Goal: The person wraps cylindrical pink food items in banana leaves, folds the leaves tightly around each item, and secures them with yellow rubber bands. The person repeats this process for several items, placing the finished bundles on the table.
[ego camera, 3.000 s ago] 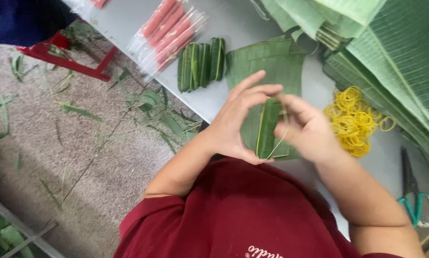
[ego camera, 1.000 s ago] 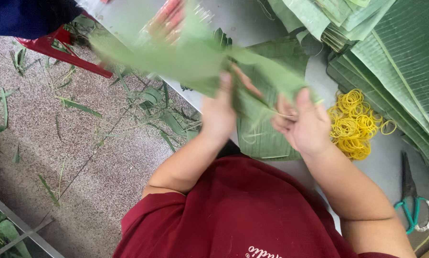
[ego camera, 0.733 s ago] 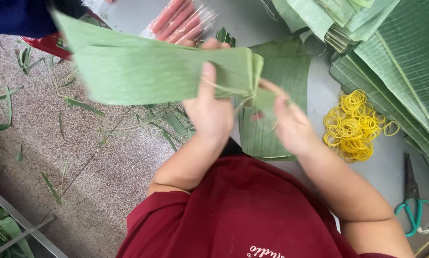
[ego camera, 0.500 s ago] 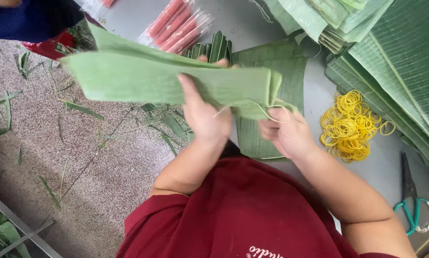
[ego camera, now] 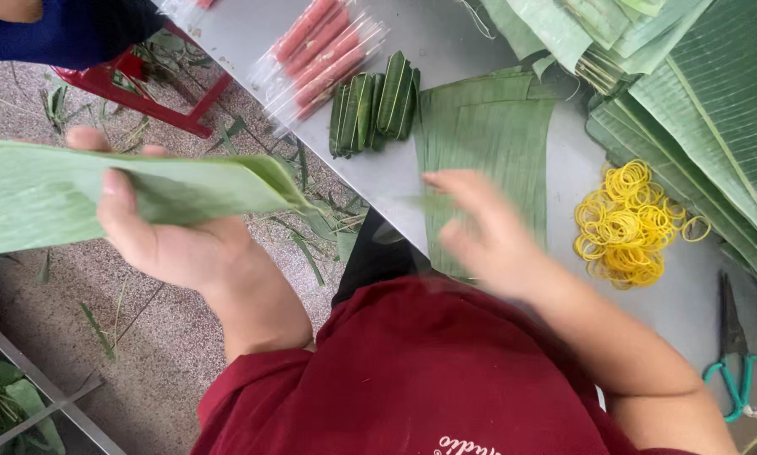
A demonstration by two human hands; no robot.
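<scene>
My left hand grips a long folded banana leaf strip, held out over the floor to the left of the table. My right hand is blurred, fingers spread, hovering over a flat banana leaf sheet on the grey table; it holds nothing I can make out. Several small leaf-wrapped rolls lie just left of that sheet. Pink sausage sticks in clear wrap lie beyond them.
A pile of yellow rubber bands sits right of the sheet. Stacked banana leaves fill the far right. Green-handled scissors lie near the right edge. Leaf scraps litter the floor; a red stool and another person's sleeve are upper left.
My left hand has swung the long leaf strip away from the table out to the left. My right hand let go of it and moved over the flat sheet.
</scene>
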